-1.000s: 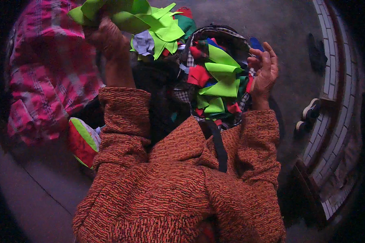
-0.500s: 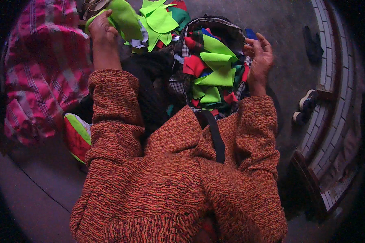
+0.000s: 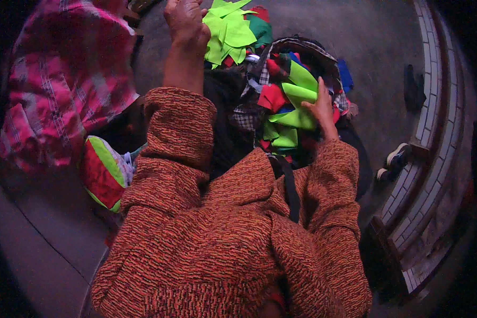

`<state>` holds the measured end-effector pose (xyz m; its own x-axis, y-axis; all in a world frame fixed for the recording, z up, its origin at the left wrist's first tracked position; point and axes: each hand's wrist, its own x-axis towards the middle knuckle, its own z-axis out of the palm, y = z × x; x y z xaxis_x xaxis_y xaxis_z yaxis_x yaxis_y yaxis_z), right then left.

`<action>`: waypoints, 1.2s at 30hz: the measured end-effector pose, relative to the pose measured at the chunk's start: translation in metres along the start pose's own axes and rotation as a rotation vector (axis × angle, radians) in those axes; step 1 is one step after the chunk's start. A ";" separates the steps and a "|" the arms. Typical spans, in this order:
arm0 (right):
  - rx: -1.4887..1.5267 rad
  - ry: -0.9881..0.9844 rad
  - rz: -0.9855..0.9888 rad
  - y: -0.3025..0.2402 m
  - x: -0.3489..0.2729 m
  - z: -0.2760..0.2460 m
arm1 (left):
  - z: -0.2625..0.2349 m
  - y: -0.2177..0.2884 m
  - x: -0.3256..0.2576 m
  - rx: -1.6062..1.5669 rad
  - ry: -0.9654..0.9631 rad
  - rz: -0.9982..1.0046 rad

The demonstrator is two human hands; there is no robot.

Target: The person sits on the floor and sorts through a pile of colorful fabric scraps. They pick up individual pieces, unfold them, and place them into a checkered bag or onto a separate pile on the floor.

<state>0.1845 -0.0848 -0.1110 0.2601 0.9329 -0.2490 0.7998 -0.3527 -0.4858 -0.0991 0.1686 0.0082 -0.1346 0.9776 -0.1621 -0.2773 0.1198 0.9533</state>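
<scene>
My left hand (image 3: pixel 187 21) is raised at the top, its fingers curled in; what they may hold I cannot make out. Just right of it lies a pile of bright green fabric pieces (image 3: pixel 230 32), with dark green and red cloth (image 3: pixel 259 26) behind. A checked cloth bag (image 3: pixel 246 117) sits open in front of me, full of scraps. My right hand (image 3: pixel 323 111) reaches over its right side, thumb and fingers apart, against the green fabric scraps (image 3: pixel 299 95). Red scraps (image 3: pixel 272 98) lie beside them.
Pink plaid cloth (image 3: pixel 47 100) spreads at the left. A red, green and white stitched fabric item (image 3: pixel 105 172) lies by my left elbow. Dark shoes with pale soles (image 3: pixel 395 161) stand at the right, beside a white-tiled ledge (image 3: pixel 426 106). A blue scrap (image 3: pixel 345 76) lies beyond the bag.
My left hand has moved right and farther up, and the green cloth it held no longer shows in it. My right hand has come from the bag's rim in over the scraps.
</scene>
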 end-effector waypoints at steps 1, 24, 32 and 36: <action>0.042 -0.036 0.020 0.000 -0.001 0.006 | 0.002 0.002 -0.002 0.002 0.025 -0.020; 1.420 -0.007 0.221 -0.021 -0.032 -0.109 | 0.068 0.007 -0.037 -0.026 -0.283 -0.250; 1.471 0.313 0.253 -0.033 -0.026 -0.124 | 0.092 0.007 -0.053 -0.002 -0.539 -0.207; 1.657 0.303 0.299 -0.032 -0.032 -0.131 | 0.114 0.005 -0.074 0.191 -0.689 -0.288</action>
<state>0.2214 -0.0934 0.0228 0.5267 0.7360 -0.4253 -0.6153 -0.0151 -0.7881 0.0176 0.1171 0.0538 0.5585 0.7825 -0.2751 -0.0337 0.3528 0.9351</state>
